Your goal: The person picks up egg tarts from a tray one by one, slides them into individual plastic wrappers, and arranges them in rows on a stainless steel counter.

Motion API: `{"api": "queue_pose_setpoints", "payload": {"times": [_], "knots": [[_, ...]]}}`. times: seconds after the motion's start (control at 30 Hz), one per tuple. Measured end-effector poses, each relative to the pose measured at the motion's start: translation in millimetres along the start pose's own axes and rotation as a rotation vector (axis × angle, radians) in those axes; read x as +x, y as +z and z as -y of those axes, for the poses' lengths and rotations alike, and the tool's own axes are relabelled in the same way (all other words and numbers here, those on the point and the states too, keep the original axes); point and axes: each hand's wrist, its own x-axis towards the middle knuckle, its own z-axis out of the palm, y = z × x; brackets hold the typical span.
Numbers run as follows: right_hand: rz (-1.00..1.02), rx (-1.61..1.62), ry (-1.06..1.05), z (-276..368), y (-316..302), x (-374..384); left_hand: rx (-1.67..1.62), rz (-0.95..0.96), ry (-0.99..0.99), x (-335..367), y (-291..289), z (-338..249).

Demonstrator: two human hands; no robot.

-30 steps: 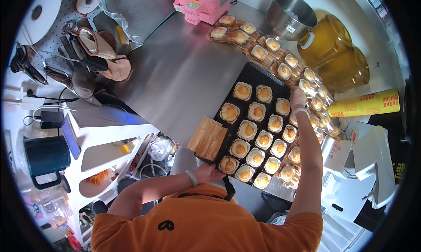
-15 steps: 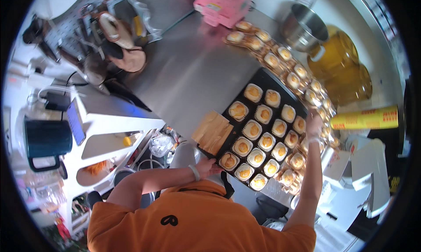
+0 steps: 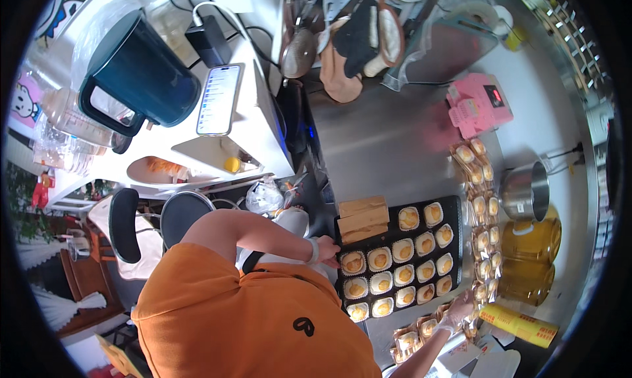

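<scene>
A black baking tray [image 3: 454, 210] on the steel counter carries rows of small cakes [image 3: 403, 250] in white pleated paper cups, their tops golden-orange. At its far left corner lies a light-brown rectangular piece [image 3: 363, 219], of paper or thin wood. My left hand [image 3: 325, 252] grips the tray's left edge, fingers closed at the rim. My right hand [image 3: 459, 305] is beside the tray's near right corner, among wrapped cakes [image 3: 486, 236] lined up along the tray's right and near sides. Blur hides its fingers, and I cannot tell whether it touches the tray or a packet.
A pink machine [image 3: 479, 105], a steel pot [image 3: 525, 190], large bottles of yellow liquid [image 3: 532, 240] and a yellow roll box [image 3: 518, 324] line the right side. On the left white shelf unit stand a dark teal jug [image 3: 141, 72] and a lit phone [image 3: 219, 100]. A round stool [image 3: 186, 218] is behind my left arm.
The view has swung left, bringing the jug and phone closer to its middle. My right hand has shifted from the tray's right edge to its near right corner. My left hand keeps its grip.
</scene>
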Motion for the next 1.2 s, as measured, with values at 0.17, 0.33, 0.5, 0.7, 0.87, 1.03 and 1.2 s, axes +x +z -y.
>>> {"api": "queue_pose_setpoints", "payload": {"times": [0.17,0.33,0.5,0.7,0.87,1.03,1.2], "knots": [[0.034,-0.155,-0.110,66.8,-8.7,-16.0,-0.158,0.022,0.006,1.2,-38.8,-1.6],[-0.040,1.195,0.602,-23.6,51.3,-40.9,-0.196,0.026,0.043,12.7,-69.3,0.4],[0.458,0.628,0.722,20.7,95.7,-103.5,-0.274,0.069,0.077,16.7,-94.2,-16.7],[0.470,0.968,0.787,67.3,119.2,-124.0,-0.257,0.079,0.102,20.2,-103.6,-37.0],[0.410,1.017,0.746,69.7,143.1,-108.6,-0.198,0.144,0.121,32.5,-108.9,-58.5],[0.402,0.945,0.627,88.5,152.1,-91.1,-0.127,0.183,0.121,32.7,-114.6,-74.9],[0.387,0.910,0.636,90.3,138.5,-92.4,0.667,-0.019,0.286,-19.5,-122.9,-106.7]]}}
